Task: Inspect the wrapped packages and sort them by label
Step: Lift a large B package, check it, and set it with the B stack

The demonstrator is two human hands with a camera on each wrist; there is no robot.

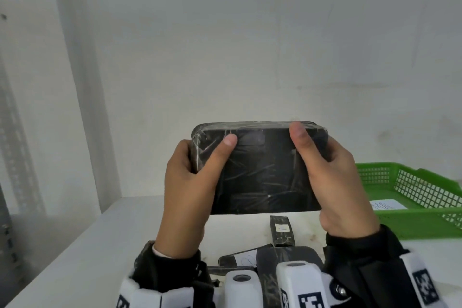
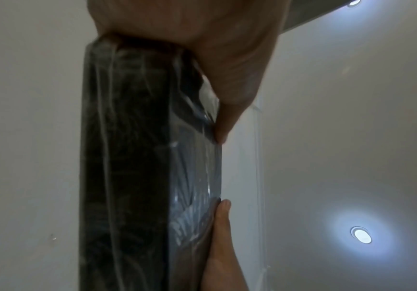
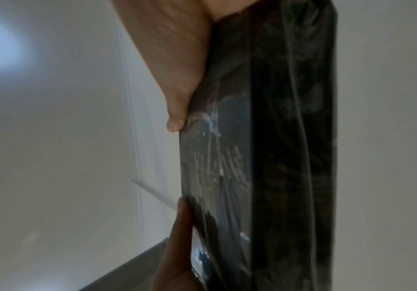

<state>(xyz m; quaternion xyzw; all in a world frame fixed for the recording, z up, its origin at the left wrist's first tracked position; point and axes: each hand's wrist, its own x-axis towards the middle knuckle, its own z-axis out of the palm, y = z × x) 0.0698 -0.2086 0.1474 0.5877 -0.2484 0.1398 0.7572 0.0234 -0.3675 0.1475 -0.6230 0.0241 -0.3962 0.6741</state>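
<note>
My left hand and right hand clasp the short ends of a flat black rectangular package wrapped in crinkled clear film, thumbs pressed on the face turned to me, fingers hidden behind. I hold it upright above the white surface. Its film is glossy and creased, its corners rounded. Below it, more black film-wrapped packages with small white paper labels lie on the surface. To my right sits a green plastic mesh tray holding a white slip.
</note>
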